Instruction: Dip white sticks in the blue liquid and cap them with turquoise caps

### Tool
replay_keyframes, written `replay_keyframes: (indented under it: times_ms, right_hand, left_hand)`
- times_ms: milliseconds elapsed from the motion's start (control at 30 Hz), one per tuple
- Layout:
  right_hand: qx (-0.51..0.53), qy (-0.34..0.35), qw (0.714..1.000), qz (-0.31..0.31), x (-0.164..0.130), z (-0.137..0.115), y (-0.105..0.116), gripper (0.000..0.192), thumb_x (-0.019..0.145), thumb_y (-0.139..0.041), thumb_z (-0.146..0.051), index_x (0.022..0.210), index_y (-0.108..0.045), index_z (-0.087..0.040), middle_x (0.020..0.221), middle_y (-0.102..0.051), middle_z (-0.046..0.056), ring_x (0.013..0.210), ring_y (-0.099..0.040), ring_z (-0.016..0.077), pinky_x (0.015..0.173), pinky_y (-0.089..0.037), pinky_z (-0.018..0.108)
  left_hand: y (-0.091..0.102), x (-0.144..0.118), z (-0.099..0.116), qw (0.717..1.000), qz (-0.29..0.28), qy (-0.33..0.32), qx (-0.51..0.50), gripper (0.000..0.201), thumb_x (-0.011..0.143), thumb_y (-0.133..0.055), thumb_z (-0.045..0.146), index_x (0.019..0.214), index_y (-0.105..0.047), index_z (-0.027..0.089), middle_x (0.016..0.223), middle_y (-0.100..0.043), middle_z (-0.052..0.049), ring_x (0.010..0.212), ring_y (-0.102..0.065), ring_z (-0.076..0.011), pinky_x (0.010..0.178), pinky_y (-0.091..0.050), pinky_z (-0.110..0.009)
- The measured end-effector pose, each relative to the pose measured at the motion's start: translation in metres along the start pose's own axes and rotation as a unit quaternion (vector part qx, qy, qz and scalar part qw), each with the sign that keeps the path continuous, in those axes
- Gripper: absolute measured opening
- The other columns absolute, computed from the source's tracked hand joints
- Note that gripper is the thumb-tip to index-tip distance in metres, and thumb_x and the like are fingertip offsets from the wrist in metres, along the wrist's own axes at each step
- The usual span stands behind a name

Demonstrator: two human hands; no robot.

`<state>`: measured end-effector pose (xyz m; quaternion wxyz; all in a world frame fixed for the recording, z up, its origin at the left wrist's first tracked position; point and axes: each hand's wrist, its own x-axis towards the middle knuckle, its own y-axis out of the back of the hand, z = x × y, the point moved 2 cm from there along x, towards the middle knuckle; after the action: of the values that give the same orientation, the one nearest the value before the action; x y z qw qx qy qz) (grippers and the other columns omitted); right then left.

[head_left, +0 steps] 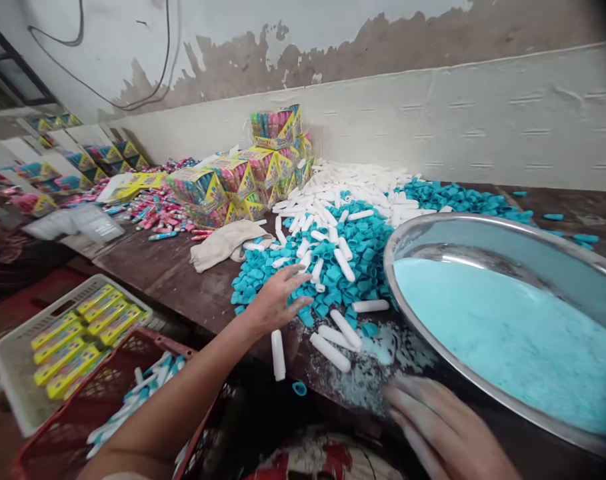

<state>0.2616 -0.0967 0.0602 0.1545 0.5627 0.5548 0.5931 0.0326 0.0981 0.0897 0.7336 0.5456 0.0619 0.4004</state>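
Note:
My left hand (pixel 277 300) reaches forward with fingers spread and rests on the near edge of a heap of teal plastic caps (pixel 353 257). White plastic tubes (pixel 335 333) lie mixed into the heap and loose beside it. My right hand (pixel 443 427) hovers low at the table's front edge, fingers apart and dusted with powder, holding nothing. It is just in front of a large steel basin (pixel 487 230) filled with light blue powder (pixel 507 327). Spilled powder covers the wood between the hands.
A beige cloth (pixel 225 243) lies left of the heap. Colourful packed boxes (pixel 243 180) are stacked behind, with small wrapped items (pixel 157 210) scattered left. A red basket (pixel 67 427) with assembled tubes and a white crate (pixel 17 360) of yellow packs sit below the table's edge.

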Motion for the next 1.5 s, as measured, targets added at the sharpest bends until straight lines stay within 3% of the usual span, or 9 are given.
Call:
replay_keyframes:
  times_ms: [200, 333, 633, 867, 933, 1067, 1133, 1333, 1500]
  right_hand:
    - [-0.028, 0.110, 0.978, -0.174, 0.047, -0.048, -0.067, 0.046, 0.079, -0.053, -0.018, 0.124, -0.044, -0.026, 0.125, -0.048, 0.011, 0.112, -0.044, 0.0287, 0.092, -0.036, 0.047]
    - [-0.102, 0.055, 0.976, -0.186, 0.065, -0.048, -0.075, 0.041, 0.077, -0.049, -0.009, 0.118, -0.051, -0.015, 0.119, -0.050, 0.016, 0.105, -0.046, 0.0298, 0.090, -0.034, 0.046]
    - [-0.167, -0.039, 0.964, -0.202, 0.087, -0.004, -0.079, 0.037, 0.080, -0.038, -0.005, 0.110, -0.055, -0.020, 0.105, -0.052, 0.011, 0.088, -0.052, 0.0212, 0.077, -0.041, 0.033]
    - [-0.127, -0.090, 0.976, -0.152, 0.124, 0.008, -0.072, 0.031, 0.086, -0.040, -0.018, 0.113, -0.053, -0.013, 0.102, -0.053, 0.012, 0.089, -0.053, 0.0204, 0.078, -0.043, 0.031]
    - [-0.073, -0.052, 0.987, -0.133, 0.115, -0.006, -0.065, 0.033, 0.086, -0.042, -0.021, 0.118, -0.049, -0.014, 0.110, -0.051, 0.012, 0.098, -0.050, 0.0203, 0.084, -0.043, 0.031]
    - [-0.007, 0.103, 0.987, -0.127, 0.067, -0.042, -0.058, 0.042, 0.082, -0.042, -0.010, 0.123, -0.043, -0.016, 0.124, -0.047, 0.011, 0.111, -0.043, 0.0234, 0.094, -0.036, 0.040]
    - [-0.011, 0.107, 0.987, -0.120, 0.043, -0.051, -0.059, 0.050, 0.077, -0.039, -0.002, 0.126, -0.040, -0.012, 0.119, -0.051, 0.014, 0.109, -0.045, 0.0239, 0.095, -0.035, 0.042]
    - [0.055, -0.076, 0.979, -0.183, 0.021, -0.034, -0.049, 0.026, 0.079, -0.039, -0.006, 0.093, -0.059, -0.015, 0.084, -0.062, 0.008, 0.078, -0.056, 0.0180, 0.072, -0.046, 0.029]
    - [0.158, -0.210, 0.959, -0.110, 0.011, -0.008, 0.003, 0.021, 0.082, -0.041, -0.018, 0.092, -0.059, -0.020, 0.084, -0.063, 0.006, 0.075, -0.058, 0.0162, 0.068, -0.047, 0.025]
  left_hand:
    - [-0.023, -0.098, 0.009, 0.985, 0.116, 0.124, -0.032, 0.027, 0.086, -0.040, 0.022, 0.110, -0.053, 0.020, 0.118, -0.050, -0.009, 0.111, -0.045, -0.0195, 0.095, -0.038, -0.037]
    - [-0.036, -0.120, 0.013, 0.975, 0.131, 0.176, 0.024, 0.028, 0.083, -0.046, 0.027, 0.109, -0.054, 0.021, 0.112, -0.051, -0.009, 0.107, -0.046, -0.0214, 0.093, -0.037, -0.039]
    - [-0.055, -0.112, 0.022, 0.961, 0.017, 0.255, 0.104, 0.042, 0.079, -0.047, 0.029, 0.119, -0.046, 0.017, 0.101, -0.057, -0.010, 0.095, -0.053, -0.0239, 0.083, -0.041, -0.037]
    - [-0.050, -0.106, 0.023, 0.960, 0.084, 0.264, -0.041, 0.030, 0.080, -0.043, 0.018, 0.107, -0.055, 0.015, 0.104, -0.060, -0.009, 0.096, -0.055, -0.0199, 0.088, -0.040, -0.031]
    - [-0.043, -0.106, 0.031, 0.955, 0.083, 0.264, -0.104, 0.027, 0.079, -0.046, 0.020, 0.103, -0.058, 0.017, 0.101, -0.062, -0.007, 0.093, -0.056, -0.0183, 0.086, -0.041, -0.028]
    - [-0.038, -0.101, 0.058, 0.962, -0.038, 0.213, -0.166, 0.015, 0.077, -0.050, 0.020, 0.085, -0.063, 0.018, 0.085, -0.065, -0.002, 0.078, -0.057, -0.0166, 0.074, -0.041, -0.024]
    - [-0.040, -0.097, 0.071, 0.955, -0.078, 0.213, -0.192, 0.014, 0.076, -0.049, 0.022, 0.073, -0.061, 0.016, 0.071, -0.062, 0.000, 0.067, -0.054, -0.0141, 0.063, -0.040, -0.022]
    - [-0.055, -0.080, 0.095, 0.925, -0.134, 0.203, -0.292, 0.012, 0.071, -0.056, 0.022, 0.080, -0.062, 0.015, 0.070, -0.060, 0.002, 0.065, -0.053, -0.0125, 0.060, -0.040, -0.019]
    - [-0.064, -0.066, 0.085, 0.977, -0.086, 0.125, -0.152, 0.041, 0.070, -0.060, 0.020, 0.110, -0.054, 0.023, 0.105, -0.057, -0.004, 0.097, -0.051, -0.0191, 0.086, -0.039, -0.028]
